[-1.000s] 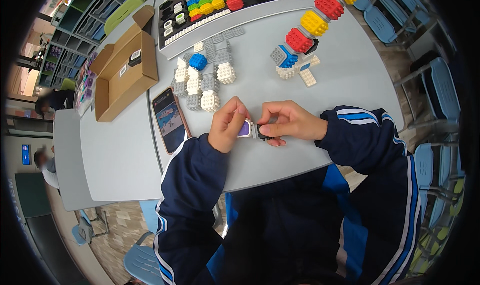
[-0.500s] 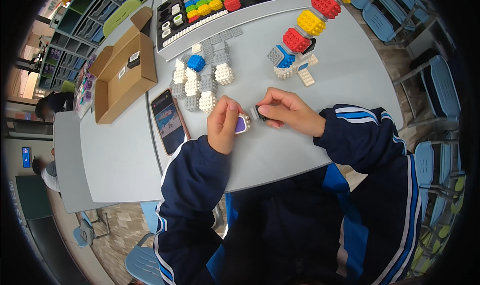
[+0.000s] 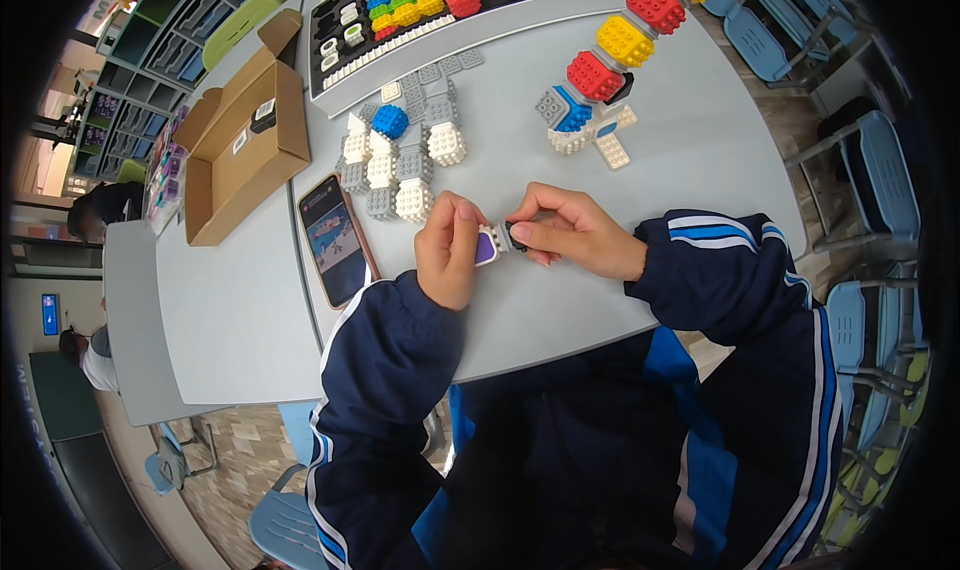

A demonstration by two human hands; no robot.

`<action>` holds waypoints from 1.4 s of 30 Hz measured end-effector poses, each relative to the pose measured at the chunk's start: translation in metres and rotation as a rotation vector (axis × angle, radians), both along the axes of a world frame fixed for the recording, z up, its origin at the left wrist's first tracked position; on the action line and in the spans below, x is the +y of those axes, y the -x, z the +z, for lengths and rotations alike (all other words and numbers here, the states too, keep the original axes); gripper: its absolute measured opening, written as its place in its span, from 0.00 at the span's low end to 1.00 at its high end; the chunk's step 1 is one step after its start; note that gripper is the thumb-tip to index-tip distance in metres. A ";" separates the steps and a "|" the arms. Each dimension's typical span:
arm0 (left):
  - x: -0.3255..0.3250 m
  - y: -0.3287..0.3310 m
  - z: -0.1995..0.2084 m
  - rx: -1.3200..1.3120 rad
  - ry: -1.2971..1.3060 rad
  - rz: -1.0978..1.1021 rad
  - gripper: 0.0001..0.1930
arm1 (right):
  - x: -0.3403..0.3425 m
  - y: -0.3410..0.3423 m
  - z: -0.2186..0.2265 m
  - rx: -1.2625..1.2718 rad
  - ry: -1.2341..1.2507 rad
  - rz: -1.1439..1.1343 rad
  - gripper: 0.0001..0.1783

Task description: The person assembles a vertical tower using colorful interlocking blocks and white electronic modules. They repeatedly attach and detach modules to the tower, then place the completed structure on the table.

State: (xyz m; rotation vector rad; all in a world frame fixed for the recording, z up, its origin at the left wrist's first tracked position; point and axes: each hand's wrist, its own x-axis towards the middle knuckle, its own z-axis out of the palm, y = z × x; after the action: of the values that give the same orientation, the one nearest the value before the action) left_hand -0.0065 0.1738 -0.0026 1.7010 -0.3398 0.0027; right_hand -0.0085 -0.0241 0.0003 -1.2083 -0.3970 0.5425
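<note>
In the head view, the hands sit apart near twelve o'clock, above the table edge. The left hand (image 3: pixel 447 255), its forearm rising from seven o'clock, pinches a purple-faced white block (image 3: pixel 486 249) at its three o'clock side, thumb uppermost. The right hand (image 3: pixel 580 232), reaching in from four o'clock, grips a black-and-grey piece (image 3: pixel 516 238) between thumb and curled fingers, touching or just beside the block.

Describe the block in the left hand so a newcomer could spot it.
On the pale grey table, find the smartphone; just right of it is the person's left hand. Pinched there is a white block, whose purple face sets it apart from the black-and-grey piece in the right hand.
</note>
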 end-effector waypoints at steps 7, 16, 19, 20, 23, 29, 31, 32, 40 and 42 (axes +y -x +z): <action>0.000 0.001 0.002 -0.017 -0.030 0.003 0.13 | 0.001 -0.001 0.000 0.016 -0.018 0.009 0.06; 0.000 -0.002 -0.003 -0.041 -0.008 0.010 0.13 | 0.002 0.000 0.000 0.004 0.009 -0.006 0.06; 0.000 -0.001 -0.001 -0.036 -0.043 0.012 0.14 | 0.001 -0.002 -0.002 0.030 0.002 0.006 0.06; 0.000 -0.001 0.000 -0.028 -0.050 0.018 0.14 | 0.001 -0.002 -0.002 0.032 -0.001 0.009 0.06; -0.001 -0.001 0.000 -0.016 -0.067 0.031 0.14 | 0.000 -0.002 -0.001 0.036 -0.008 0.014 0.06; -0.003 0.000 0.005 0.108 0.027 0.020 0.14 | 0.002 0.000 0.001 0.008 -0.002 -0.010 0.08; -0.002 -0.001 0.003 0.119 0.036 0.022 0.14 | 0.003 -0.001 0.002 0.000 0.002 -0.009 0.08; -0.002 -0.001 0.002 0.088 -0.001 0.028 0.14 | 0.003 -0.001 0.002 0.004 0.006 -0.006 0.07; -0.007 0.000 0.002 -0.051 -0.108 0.058 0.15 | 0.003 0.000 0.000 0.024 -0.012 0.015 0.06; -0.009 0.003 0.004 -0.039 -0.138 0.091 0.15 | 0.004 0.002 -0.002 0.027 -0.004 0.011 0.06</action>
State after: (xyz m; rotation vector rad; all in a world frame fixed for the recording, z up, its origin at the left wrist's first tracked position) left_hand -0.0099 0.1653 0.0015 1.8535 -0.2965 0.0808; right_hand -0.0102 -0.0200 -0.0015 -1.1941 -0.3821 0.5664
